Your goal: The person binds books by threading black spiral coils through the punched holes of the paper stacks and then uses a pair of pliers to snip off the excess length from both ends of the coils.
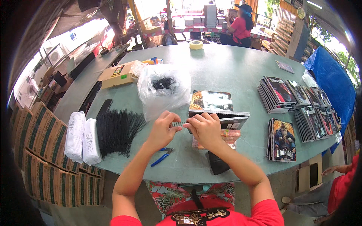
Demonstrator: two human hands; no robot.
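Note:
My left hand point(164, 129) pinches a dark spiral binding coil point(177, 124), which stretches across to my right hand point(205, 128). The right fingers are closed at the left end of a notebook point(237, 119), where the coil meets its edge; the exact contact is hidden by the fingers. This notebook is propped on an orange-pink wrapped block point(230, 136). Just behind lies another notebook stack point(212, 101) with a glossy printed cover. Blue-handled pliers point(161, 156) rest below my left wrist, and a black pouch-like object point(218, 163) sits under my right forearm.
Loose black coils point(118, 132) fan out at left beside two white wrapped bundles point(91, 141). A plastic bag point(164, 88) holds more coils. Finished notebook stacks point(277, 96) stand at right. Tape point(196, 45) lies at the far edge. One person point(241, 26) sits beyond; another point(339, 180) is at lower right.

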